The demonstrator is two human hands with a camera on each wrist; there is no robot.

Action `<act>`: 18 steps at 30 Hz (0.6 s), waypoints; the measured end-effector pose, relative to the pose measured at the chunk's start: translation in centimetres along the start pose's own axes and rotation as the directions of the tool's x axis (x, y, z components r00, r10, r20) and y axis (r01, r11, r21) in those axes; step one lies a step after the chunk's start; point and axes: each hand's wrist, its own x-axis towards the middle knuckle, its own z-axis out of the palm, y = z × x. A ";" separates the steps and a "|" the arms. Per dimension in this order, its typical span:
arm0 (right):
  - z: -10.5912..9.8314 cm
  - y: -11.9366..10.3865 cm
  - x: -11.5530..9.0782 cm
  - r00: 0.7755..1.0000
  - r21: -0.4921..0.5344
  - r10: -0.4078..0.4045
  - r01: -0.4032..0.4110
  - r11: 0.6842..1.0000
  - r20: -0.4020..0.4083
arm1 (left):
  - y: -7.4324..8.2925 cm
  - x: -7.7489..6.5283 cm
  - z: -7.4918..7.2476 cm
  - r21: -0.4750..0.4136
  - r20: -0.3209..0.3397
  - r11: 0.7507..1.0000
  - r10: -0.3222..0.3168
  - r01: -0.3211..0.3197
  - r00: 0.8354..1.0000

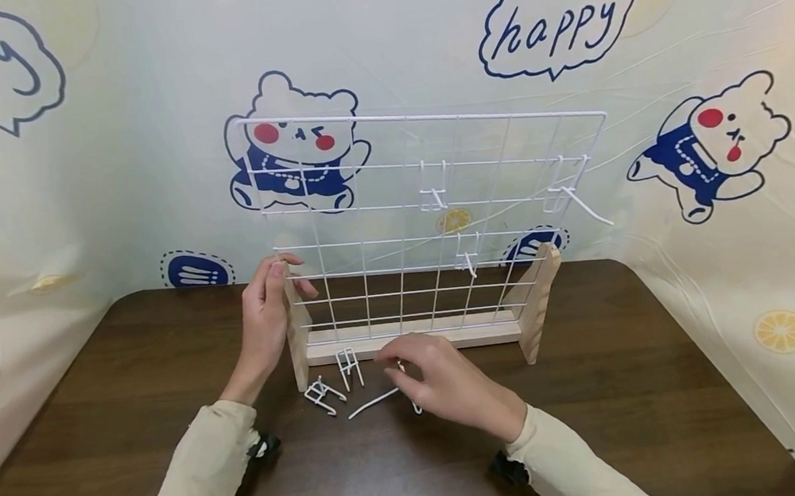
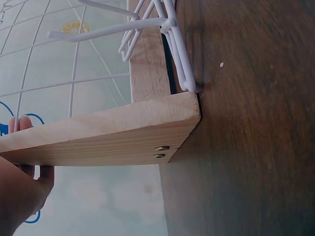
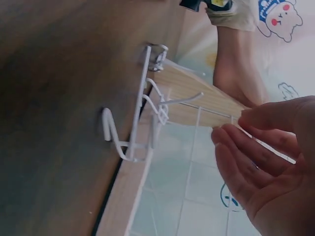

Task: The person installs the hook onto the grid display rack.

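Observation:
A white wire grid rack (image 1: 428, 119) stands upright in a wooden base. My left hand (image 1: 267, 308) grips the top of the base's left side panel (image 2: 98, 147), with fingertips showing beyond it in the left wrist view. Over the table in front of the rack, my right hand (image 1: 446, 375) hovers with loosely curved fingers and nothing between them. Just under it in the head view lies a white wire hook (image 3: 139, 108), partly hidden there by the hand. Two more hooks, one (image 1: 348, 367) and another (image 1: 323, 394), lie to its left by the base.
Three hooks hang on the grid: an upper one (image 1: 434, 195), a lower one (image 1: 469, 259) and one at the right edge (image 1: 583, 204). The right side panel (image 1: 540, 306) rests on the brown table (image 1: 633, 385). A printed cloth (image 1: 419, 22) hangs behind.

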 end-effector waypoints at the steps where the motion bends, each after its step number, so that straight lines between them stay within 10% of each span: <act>1: 0.2 0.0 0.0 1.000 -0.011 0.010 -0.009 1.000 0.022 | 0.0 0.0 0.0 0.000 0.000 1.000 -0.002 0.002 1.000; 9: 1.8 0.4 -0.8 0.966 -0.099 0.097 -0.075 0.992 0.238 | -0.3 -0.2 0.1 0.001 -0.008 1.000 -0.014 0.014 1.000; 18: 3.0 0.7 -1.2 0.950 -0.269 0.033 0.054 0.962 0.310 | -0.1 0.0 0.0 -0.001 -0.002 1.000 -0.013 0.013 1.000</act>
